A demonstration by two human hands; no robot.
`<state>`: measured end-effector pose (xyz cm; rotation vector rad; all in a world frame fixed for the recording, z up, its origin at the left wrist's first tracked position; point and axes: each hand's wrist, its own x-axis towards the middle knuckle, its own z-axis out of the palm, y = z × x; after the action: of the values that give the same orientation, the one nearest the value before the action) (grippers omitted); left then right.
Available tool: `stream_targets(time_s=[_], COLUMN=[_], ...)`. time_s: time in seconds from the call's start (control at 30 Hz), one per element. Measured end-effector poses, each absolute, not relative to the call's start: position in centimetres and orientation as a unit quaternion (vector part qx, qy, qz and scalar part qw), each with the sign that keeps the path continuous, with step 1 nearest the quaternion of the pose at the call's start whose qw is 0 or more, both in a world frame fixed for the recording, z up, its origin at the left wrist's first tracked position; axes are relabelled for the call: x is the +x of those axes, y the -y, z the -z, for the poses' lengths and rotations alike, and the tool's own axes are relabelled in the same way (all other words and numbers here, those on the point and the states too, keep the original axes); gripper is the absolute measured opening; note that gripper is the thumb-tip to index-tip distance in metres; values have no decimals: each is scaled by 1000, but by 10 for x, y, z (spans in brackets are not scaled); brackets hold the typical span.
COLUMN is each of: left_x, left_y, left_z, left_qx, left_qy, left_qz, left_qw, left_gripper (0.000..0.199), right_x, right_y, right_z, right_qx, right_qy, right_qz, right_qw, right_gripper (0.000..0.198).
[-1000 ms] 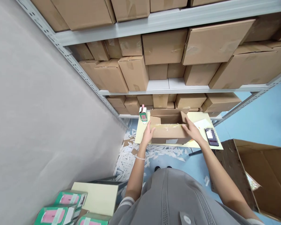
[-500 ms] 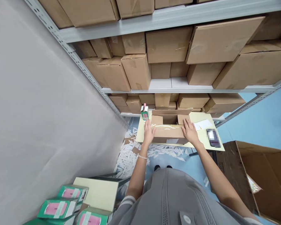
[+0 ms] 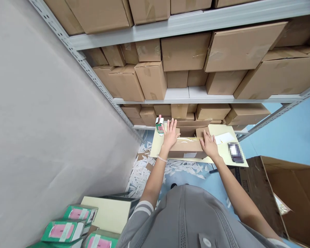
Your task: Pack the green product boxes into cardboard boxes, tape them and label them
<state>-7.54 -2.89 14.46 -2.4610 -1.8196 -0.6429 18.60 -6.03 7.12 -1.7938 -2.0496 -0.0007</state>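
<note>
Open cardboard carton point(image 3: 185, 146) on the tabletop point(image 3: 156, 147), between your hands, long axis left–right. Your left hand point(image 3: 170, 137), fingers spread, lies over its left end, nearer the green-and-pink box point(image 3: 159, 126) than your right hand point(image 3: 210, 146); contact unclear. Right: flattened, fingers slightly parted, on the right end. Carton's interior mostly hidden; phone point(image 3: 236, 152) pixelated.

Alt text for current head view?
A person's left hand is spread over the left end of an open cardboard box on a cream table, right hand on the box's right end. A green-and-pink carton and pixelated phone flank it; metal shelving of brown boxes stands behind.
</note>
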Motion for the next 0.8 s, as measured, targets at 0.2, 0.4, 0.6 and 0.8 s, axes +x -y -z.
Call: stream_targets(time_s=[0.2,0.4,0.6,0.8], left_x=[-66,-70,-73,-77], left_y=[24,62,85,84], left_z=[-155,-137,-112,-104], left_qx=[-782,-786,-781,-770], left_qy=[591,594,601,597], left_qz=[196,170,170,221], left_qw=[30,33,4,-39], left_gripper=[64,53,52,46], right_x=[184,183,183,179], right_y=[60,60,68,75], right_z=[-72,-74,-75,-78], right_qx=[-651,-644,-672,-676], right_qy=[731,729,670,645], right_qz=[3,12,5,18], right_qw=[207,231,316,357], right_gripper=[64,56,49,67])
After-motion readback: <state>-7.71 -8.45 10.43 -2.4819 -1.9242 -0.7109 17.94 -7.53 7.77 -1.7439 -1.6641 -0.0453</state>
